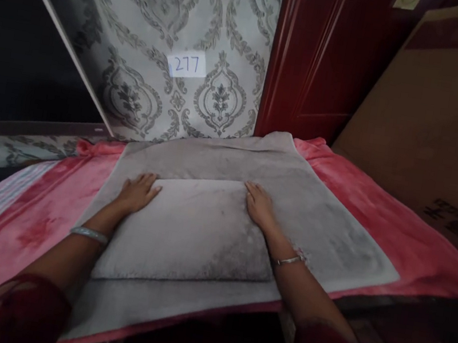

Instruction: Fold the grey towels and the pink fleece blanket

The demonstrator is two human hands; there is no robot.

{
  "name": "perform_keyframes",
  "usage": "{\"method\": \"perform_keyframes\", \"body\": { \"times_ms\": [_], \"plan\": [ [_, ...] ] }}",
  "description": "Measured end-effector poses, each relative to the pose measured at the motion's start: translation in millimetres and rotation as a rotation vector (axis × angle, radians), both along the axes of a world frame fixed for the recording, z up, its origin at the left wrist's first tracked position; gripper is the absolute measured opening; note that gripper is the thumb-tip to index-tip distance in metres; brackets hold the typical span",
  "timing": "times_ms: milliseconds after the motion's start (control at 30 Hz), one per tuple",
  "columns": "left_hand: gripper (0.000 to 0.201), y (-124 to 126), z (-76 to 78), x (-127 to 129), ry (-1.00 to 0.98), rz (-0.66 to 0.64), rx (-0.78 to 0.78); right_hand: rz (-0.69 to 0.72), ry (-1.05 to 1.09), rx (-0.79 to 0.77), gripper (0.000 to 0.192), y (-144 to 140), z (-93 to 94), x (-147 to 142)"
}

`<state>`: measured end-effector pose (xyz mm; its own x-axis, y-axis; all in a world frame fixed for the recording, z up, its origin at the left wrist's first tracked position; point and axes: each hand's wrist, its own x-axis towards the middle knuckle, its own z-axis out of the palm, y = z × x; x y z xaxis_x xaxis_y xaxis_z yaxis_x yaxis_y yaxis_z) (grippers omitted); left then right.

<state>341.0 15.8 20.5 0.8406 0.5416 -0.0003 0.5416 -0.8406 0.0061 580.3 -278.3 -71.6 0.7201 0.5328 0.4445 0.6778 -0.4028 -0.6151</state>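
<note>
A light grey plush rectangle (188,232), like a cushion or a thick folded cloth, lies flat in front of me. My left hand (139,191) rests at its far left corner, palm down, fingers stretched out. On the far right corner lies my right hand (259,205), also flat with fingers extended. Neither hand grips anything. Beneath the rectangle a larger grey plush cloth (323,233) is spread out. What is inside the rectangle, if anything, cannot be seen.
A red and pink blanket (401,233) lies under the grey cloth. Behind stands a patterned wall (229,32) with a paper marked 277 (187,64). A dark screen (23,46) stands left; a red door (313,51) and large cardboard box (442,112) stand right.
</note>
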Motion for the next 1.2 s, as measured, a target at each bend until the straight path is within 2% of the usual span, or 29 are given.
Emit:
{"method": "perform_keyframes", "body": {
  "times_ms": [67,133,200,300,367,467,600,700,833,1033,1200],
  "plan": [
    [0.070,-11,4.7,3,-0.002,0.060,0.045,0.002,0.023,-0.010,0.051,1,4.5,1],
    [0.068,-34,10.8,7,-0.001,0.054,0.087,0.008,0.066,-0.025,0.051,1,10.9,2],
    [0.064,-70,16.1,8,0.001,-0.073,0.092,0.011,0.102,-0.035,0.051,-2,19.1,3],
    [0.060,-136,17.7,4,-0.047,-0.359,0.043,0.015,0.093,-0.021,0.052,-15,31.2,-9],
    [0.060,-179,13.0,1,-0.077,-0.505,-0.003,0.048,0.033,0.036,0.055,-30,35.6,-29],
    [0.062,-227,-1.3,1,-0.074,-0.593,-0.057,0.109,-0.042,0.107,0.059,-52,31.9,-69],
    [0.065,-254,-25.9,6,-0.046,-0.590,-0.055,0.111,0.014,-0.012,0.062,-64,16.2,-106],
    [0.065,-253,-38.2,5,-0.088,-0.593,0.024,0.109,0.003,-0.077,0.063,-64,10.6,-112],
    [0.073,-234,-41.7,-13,-0.150,-0.584,0.128,0.088,-0.036,-0.105,0.065,-63,12.7,-112],
    [0.090,-171,-46.9,-78,-0.262,-0.503,0.237,0.075,-0.048,-0.074,0.066,-65,9.6,-114],
    [0.085,-114,-50.0,-133,-0.272,-0.456,0.233,0.094,-0.047,-0.026,0.065,-66,3.1,-112]
  ]
}}
